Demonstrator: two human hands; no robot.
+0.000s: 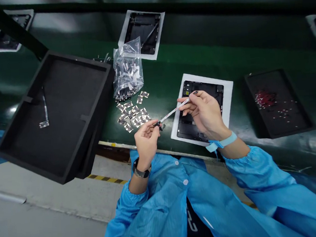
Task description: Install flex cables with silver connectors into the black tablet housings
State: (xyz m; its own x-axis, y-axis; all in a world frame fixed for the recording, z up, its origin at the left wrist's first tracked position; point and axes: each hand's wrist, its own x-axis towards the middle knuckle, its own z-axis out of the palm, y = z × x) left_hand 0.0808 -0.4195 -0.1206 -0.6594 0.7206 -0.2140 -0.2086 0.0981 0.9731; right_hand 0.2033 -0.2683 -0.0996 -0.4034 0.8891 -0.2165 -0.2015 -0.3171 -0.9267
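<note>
Plainly, the ribbon strip (pixel 174 110) could crease or tear if my hands pull unevenly, and a slack pinch could drop it onto the green bench (pixel 156 77) or the loose boards (pixel 132 114) left of the black housing (pixel 189 127). The strip slants straight across the housing's left edge. My left hand (pixel 147 138) grips its dark end (pixel 158 125) left of the housing; my right hand (pixel 208 113), fingers curled, pinches the other end over the housing, forearm reaching in from its near right corner.
</note>
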